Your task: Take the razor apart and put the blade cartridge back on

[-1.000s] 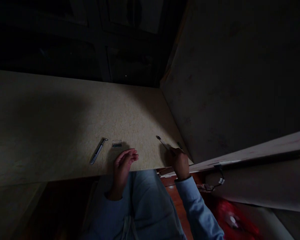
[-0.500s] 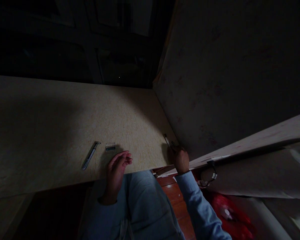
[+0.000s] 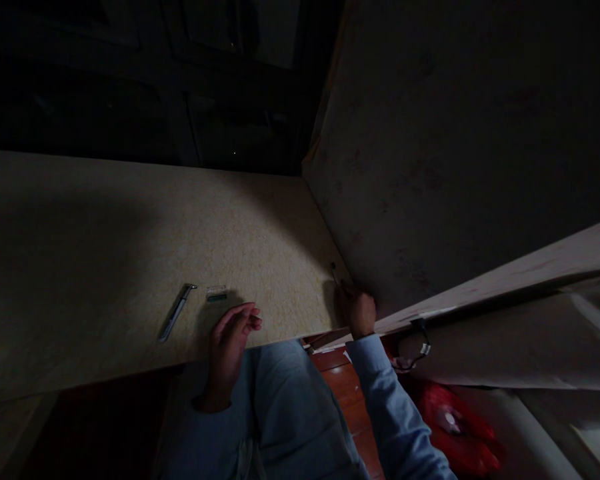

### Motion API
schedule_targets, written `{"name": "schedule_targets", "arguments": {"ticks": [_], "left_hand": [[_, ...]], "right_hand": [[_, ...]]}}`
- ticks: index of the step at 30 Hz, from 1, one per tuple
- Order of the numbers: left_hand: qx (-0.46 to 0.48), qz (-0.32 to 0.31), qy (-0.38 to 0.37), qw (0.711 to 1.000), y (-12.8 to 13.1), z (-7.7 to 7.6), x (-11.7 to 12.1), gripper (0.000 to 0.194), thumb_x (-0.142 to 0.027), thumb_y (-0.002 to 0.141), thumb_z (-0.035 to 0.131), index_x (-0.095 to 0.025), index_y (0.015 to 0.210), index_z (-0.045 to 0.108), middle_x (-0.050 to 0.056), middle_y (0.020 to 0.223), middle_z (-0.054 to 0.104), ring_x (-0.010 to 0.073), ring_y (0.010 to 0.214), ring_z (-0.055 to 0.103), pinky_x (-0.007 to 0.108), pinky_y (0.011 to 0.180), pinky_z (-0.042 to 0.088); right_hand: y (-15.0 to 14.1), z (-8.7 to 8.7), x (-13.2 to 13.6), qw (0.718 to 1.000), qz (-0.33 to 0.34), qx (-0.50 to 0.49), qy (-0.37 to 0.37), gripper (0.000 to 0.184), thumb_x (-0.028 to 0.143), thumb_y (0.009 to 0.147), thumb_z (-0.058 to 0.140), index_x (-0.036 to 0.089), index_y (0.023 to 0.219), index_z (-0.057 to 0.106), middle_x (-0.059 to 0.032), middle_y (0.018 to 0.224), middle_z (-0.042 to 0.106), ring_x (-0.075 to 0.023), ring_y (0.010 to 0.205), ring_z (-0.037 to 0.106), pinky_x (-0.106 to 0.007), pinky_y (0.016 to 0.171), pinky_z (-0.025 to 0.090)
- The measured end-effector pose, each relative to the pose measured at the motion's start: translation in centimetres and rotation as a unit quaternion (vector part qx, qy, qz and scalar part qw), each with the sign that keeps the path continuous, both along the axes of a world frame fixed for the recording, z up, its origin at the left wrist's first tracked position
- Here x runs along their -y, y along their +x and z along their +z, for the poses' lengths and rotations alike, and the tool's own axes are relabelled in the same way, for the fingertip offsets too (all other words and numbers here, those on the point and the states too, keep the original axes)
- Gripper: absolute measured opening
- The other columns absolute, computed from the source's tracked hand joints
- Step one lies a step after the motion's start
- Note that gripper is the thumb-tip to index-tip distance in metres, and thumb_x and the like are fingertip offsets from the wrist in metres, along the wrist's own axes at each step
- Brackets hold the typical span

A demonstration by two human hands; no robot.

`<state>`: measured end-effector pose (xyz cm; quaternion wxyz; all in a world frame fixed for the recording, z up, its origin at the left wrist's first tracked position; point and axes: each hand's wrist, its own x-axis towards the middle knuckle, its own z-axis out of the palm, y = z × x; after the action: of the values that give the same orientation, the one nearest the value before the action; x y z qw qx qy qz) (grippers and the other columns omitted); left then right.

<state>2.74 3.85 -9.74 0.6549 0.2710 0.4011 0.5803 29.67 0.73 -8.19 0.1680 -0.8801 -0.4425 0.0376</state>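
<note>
My right hand [image 3: 359, 312] is closed at the table's right edge, by the wall. From its fingers a thin pale stick with a dark tip [image 3: 334, 271] points away from me; the rest of it is hidden by the hand. Over the table's front edge hovers my left hand [image 3: 234, 333], its fingers loosely curled and apart, with nothing visible in them. Just beyond it lies a small clear plastic case [image 3: 217, 293] with something dark inside. To the left of that case rests a slim silver tool with a short angled head, like a razor [image 3: 177, 313].
The pale marbled table [image 3: 105, 267] meets a dark patterned wall [image 3: 430, 167] on the right and dark panes [image 3: 220, 127] at the back. Below on the right are a black cable [image 3: 424, 347], a red plastic bag [image 3: 455, 423] and reddish floor tiles [image 3: 347, 390].
The view has shifted slightly. My right hand has moved a little over the thin stick, and less of the stick shows. The left hand keeps its pose.
</note>
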Motion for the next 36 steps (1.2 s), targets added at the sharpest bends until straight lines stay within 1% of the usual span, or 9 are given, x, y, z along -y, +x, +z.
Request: {"name": "schedule_targets", "arguments": {"ticks": [3,6,9,12,16,19,25,32,36], "left_hand": [[-0.004,-0.004,0.003,1.000,0.0,0.2,0.0,0.034,-0.038,0.064,0.086,-0.013,0.085,0.076,0.008,0.078,0.074,0.0163,0.065,0.066,0.030,0.063,0.054],[-0.005,-0.003,0.004,1.000,0.0,0.2,0.0,0.035,-0.038,0.063,0.087,-0.013,0.085,0.076,0.009,0.078,0.074,0.0165,0.065,0.066,0.030,0.063,0.053],[-0.010,-0.007,0.009,1.000,-0.1,0.0,0.0,0.033,-0.038,0.064,0.086,-0.014,0.085,0.076,0.009,0.079,0.074,0.0168,0.066,0.066,0.031,0.063,0.054],[-0.011,-0.008,0.013,1.000,-0.1,-0.1,0.0,0.033,-0.038,0.065,0.085,-0.014,0.086,0.076,0.009,0.079,0.074,0.0168,0.066,0.065,0.031,0.063,0.053],[-0.006,-0.006,0.009,1.000,-0.1,-0.2,0.0,0.033,-0.038,0.065,0.085,-0.014,0.086,0.076,0.008,0.078,0.074,0.0159,0.064,0.064,0.030,0.062,0.053],[-0.006,-0.007,0.008,1.000,-0.1,-0.3,0.0,0.033,-0.038,0.064,0.086,-0.014,0.085,0.076,0.008,0.078,0.074,0.0160,0.064,0.064,0.030,0.062,0.053],[-0.008,-0.003,0.011,1.000,0.0,-0.6,0.0,0.031,-0.037,0.067,0.084,-0.014,0.086,0.076,0.008,0.080,0.073,0.0162,0.066,0.064,0.031,0.063,0.053],[0.003,-0.007,0.003,1.000,-0.1,-0.4,0.1,0.033,-0.037,0.064,0.086,-0.014,0.085,0.077,0.008,0.079,0.073,0.0160,0.064,0.064,0.030,0.062,0.052],[0.004,-0.012,0.001,1.000,-0.1,-0.1,0.0,0.034,-0.039,0.064,0.087,-0.014,0.085,0.076,0.008,0.078,0.073,0.0156,0.064,0.064,0.029,0.062,0.052]], "right_hand": [[0.0,-0.2,0.2,1.000,0.008,0.005,0.029,0.032,0.038,0.094,0.059,0.021,0.112,0.079,-0.0166,0.095,0.079,-0.0272,0.083,0.075,-0.029,0.065,0.047],[0.6,-0.2,0.5,0.998,0.023,0.013,0.052,0.032,0.033,0.095,0.056,0.020,0.116,0.076,-0.0151,0.095,0.078,-0.0255,0.084,0.073,-0.029,0.069,0.048],[1.3,0.0,0.6,0.997,0.038,0.023,0.061,0.033,0.028,0.095,0.054,0.016,0.117,0.075,-0.0158,0.097,0.077,-0.0254,0.085,0.072,-0.029,0.072,0.048],[1.7,0.0,0.5,0.997,0.060,0.027,0.052,0.032,0.023,0.094,0.054,0.016,0.118,0.074,-0.0148,0.098,0.077,-0.0245,0.088,0.072,-0.029,0.075,0.049],[1.6,-0.1,0.2,0.998,0.053,0.014,0.021,0.032,0.016,0.093,0.052,0.018,0.116,0.075,-0.0133,0.095,0.078,-0.0247,0.090,0.072,-0.028,0.075,0.049],[1.5,-0.1,0.0,0.999,0.043,0.012,0.018,0.030,0.017,0.094,0.053,0.017,0.113,0.076,-0.0146,0.099,0.077,-0.0249,0.091,0.073,-0.027,0.072,0.047],[1.4,-0.3,0.0,0.999,0.037,0.012,0.026,0.029,0.020,0.095,0.052,0.016,0.108,0.078,-0.0156,0.097,0.078,-0.0239,0.084,0.073,-0.027,0.066,0.043],[1.5,-0.3,0.2,0.999,0.040,0.007,0.037,0.030,0.019,0.093,0.052,0.015,0.108,0.077,-0.0156,0.095,0.077,-0.0229,0.081,0.071,-0.027,0.066,0.042],[1.5,0.1,1.1,0.997,0.045,0.014,0.068,0.030,0.022,0.093,0.052,0.014,0.107,0.077,-0.0159,0.092,0.076,-0.0234,0.079,0.068,-0.029,0.068,0.043]]}}
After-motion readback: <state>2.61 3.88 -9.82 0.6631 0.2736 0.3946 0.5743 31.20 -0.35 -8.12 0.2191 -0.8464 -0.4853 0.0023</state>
